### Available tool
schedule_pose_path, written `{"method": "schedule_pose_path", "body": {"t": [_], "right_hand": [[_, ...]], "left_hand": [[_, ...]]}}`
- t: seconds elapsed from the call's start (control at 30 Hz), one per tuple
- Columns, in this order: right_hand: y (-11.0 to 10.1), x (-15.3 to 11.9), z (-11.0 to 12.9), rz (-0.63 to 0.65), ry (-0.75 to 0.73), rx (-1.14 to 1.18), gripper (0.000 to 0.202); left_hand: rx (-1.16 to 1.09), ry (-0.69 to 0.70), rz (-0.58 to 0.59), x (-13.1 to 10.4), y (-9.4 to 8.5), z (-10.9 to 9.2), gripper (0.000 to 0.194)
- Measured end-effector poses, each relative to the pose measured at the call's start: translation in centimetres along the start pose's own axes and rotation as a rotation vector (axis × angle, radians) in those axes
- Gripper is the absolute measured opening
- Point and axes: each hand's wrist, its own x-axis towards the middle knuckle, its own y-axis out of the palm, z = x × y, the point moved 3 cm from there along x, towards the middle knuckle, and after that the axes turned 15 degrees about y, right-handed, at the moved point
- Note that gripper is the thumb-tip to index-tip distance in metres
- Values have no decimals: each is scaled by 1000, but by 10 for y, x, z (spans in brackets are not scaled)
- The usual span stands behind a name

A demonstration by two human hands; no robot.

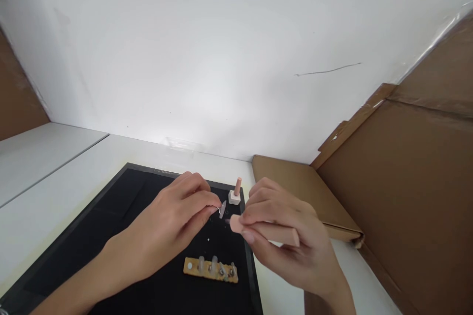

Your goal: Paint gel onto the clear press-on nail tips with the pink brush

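Between the thumb and forefinger of my left hand (170, 221) is a thin metal piece, with a small translucent artificial nail (222, 209) at its end. My right hand (291, 226) grips a peach-coloured handled brush (279, 234). Its small dark tip points left and sits just below and right of the nail; whether they touch, I cannot tell. Below the hands lies a tan strip (210, 277) with several clear artificial nails standing on it and a white dot at its left end. Behind them, a small white block (234, 198) carries an upright peach peg (238, 186).
A black mat with a dark border (111, 216) lies on the white table (55, 177). A flat cardboard box (291, 172) rests right of the mat. Cardboard panels (414, 182) stand at the right, and a white wall (207, 59) rises behind. Tiny pale specks lie on the mat.
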Motion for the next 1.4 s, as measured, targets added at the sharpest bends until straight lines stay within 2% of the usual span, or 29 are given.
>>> {"method": "schedule_pose_path", "body": {"t": [0.07, 0.17, 0.33, 0.43, 0.6, 0.77, 1.0, 1.23, 1.4], "right_hand": [[-1, 0, -2, -44, 32, -30, 19], [-6, -4, -6, -195, 48, -25, 21], [-8, -11, -8, -421, 144, -18, 18], [-6, -12, -5, -476, 219, -1, 13], [-2, -11, -2, -441, 315, 54, 12], [4, -11, 5, -356, 240, -2, 21], [15, -6, 9, -250, 97, -70, 27], [15, -5, 12, -336, 22, -170, 24], [16, -1, 14, -286, -4, -171, 26]], "left_hand": [[-3, -4, -7, 0, 0, 0, 18], [-10, -37, -57, 0, -1, 0, 18], [-82, -192, -239, -2, 2, 7, 16], [-186, -289, -285, -3, 5, 9, 18], [-389, -417, -350, -1, 5, 11, 17], [-519, -469, -444, 0, 4, 13, 8], [-524, -460, -518, 2, 1, 10, 7], [-539, -466, -523, 1, 1, 11, 7], [-543, -468, -519, 1, 0, 10, 8]]}}
